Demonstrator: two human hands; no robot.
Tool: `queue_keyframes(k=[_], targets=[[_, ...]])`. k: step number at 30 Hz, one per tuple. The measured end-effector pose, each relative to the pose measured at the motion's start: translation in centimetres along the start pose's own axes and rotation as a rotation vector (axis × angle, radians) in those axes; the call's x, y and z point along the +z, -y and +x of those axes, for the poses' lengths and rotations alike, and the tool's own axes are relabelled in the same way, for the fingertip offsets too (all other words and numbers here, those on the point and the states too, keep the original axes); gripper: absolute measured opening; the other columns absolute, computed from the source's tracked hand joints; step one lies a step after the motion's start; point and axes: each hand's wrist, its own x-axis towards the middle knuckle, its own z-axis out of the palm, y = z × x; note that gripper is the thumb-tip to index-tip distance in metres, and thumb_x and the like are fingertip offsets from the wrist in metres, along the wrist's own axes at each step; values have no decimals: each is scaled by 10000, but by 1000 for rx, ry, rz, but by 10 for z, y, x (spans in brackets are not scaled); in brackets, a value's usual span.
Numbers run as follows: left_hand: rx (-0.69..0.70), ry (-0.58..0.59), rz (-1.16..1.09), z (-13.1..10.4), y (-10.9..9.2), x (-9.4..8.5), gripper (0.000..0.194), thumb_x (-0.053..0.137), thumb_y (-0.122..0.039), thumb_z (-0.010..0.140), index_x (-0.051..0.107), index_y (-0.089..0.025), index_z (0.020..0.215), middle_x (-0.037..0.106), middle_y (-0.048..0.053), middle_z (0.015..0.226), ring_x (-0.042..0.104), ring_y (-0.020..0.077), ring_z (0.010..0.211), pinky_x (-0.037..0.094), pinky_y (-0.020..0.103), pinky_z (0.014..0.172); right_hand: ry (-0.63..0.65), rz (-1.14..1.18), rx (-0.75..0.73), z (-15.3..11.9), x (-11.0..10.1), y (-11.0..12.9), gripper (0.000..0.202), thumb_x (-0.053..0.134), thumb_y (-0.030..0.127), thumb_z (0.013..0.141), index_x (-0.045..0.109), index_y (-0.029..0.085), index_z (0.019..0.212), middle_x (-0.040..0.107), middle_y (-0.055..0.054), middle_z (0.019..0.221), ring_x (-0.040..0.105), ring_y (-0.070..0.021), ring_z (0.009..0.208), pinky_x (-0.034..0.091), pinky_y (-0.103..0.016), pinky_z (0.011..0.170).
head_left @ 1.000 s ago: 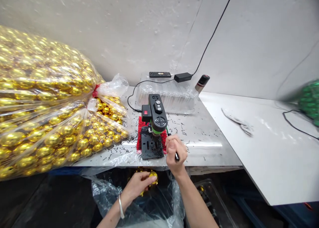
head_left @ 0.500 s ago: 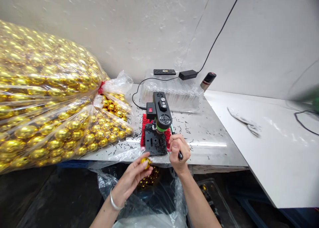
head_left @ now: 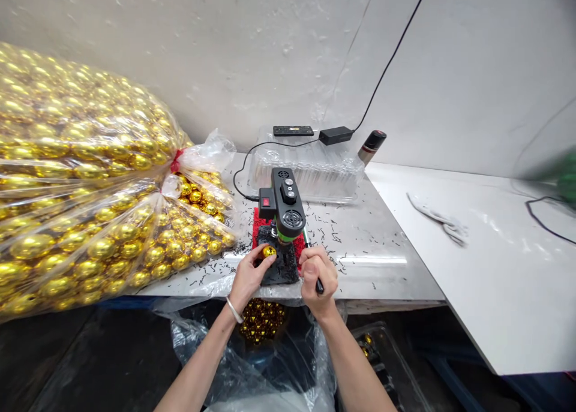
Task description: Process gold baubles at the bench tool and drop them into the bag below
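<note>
At the front part of the shiny grey metal tabletop, your left hand, with a pale band at its wrist, pinches a small, shiny gold ball between thumb and fingers. That ball is above the left part of the black rectangular base plate of a small press, just beside the lower end of the black, rounded machine head with its green ring; whether it touches the plate cannot be told from here. Your right hand is closed in a fist around the black grip of the press's slim green lever, to the right of the plate. Under the press you have a red fibrous mat, and thin black shreds lie scattered around it.

To your left leans a large clear plastic bag of gold balls, gathered with a red tie. Behind the press stands a clear plastic box, with a black rectangular power adapter on top and a dark-capped can at its right end. Below the table edge, between your forearms, more gold balls lie within crumpled clear plastic sheeting
</note>
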Motion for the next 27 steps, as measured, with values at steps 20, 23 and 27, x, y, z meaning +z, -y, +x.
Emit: queue_keyframes(k=[20,23,27], targets=[[357,22,564,8,12,12,349,699,-354,775,678,-255,1108,714,69,1071,584,249,1030,320,462,1006,-10,-32,-44,-18,4,-16,280,342,184,927,451,205,670,513,-15,664,507,-130,617,427,-282,555],[361,19,558,8,13,12,348,699,-356,778,679,-254,1110,716,69,1058,586,249,1021,319,458,1003,-42,-60,-114,-26,9,-25,326,299,247,957,445,209,668,515,-12,662,502,-128,601,447,-302,590],[355,32,563,7,12,12,354,699,-359,778,675,-254,1116,716,66,1058,584,247,1023,320,452,1001,-90,-70,-126,-32,15,-35,351,289,287,965,451,212,662,527,-8,661,486,-126,573,456,-336,637]])
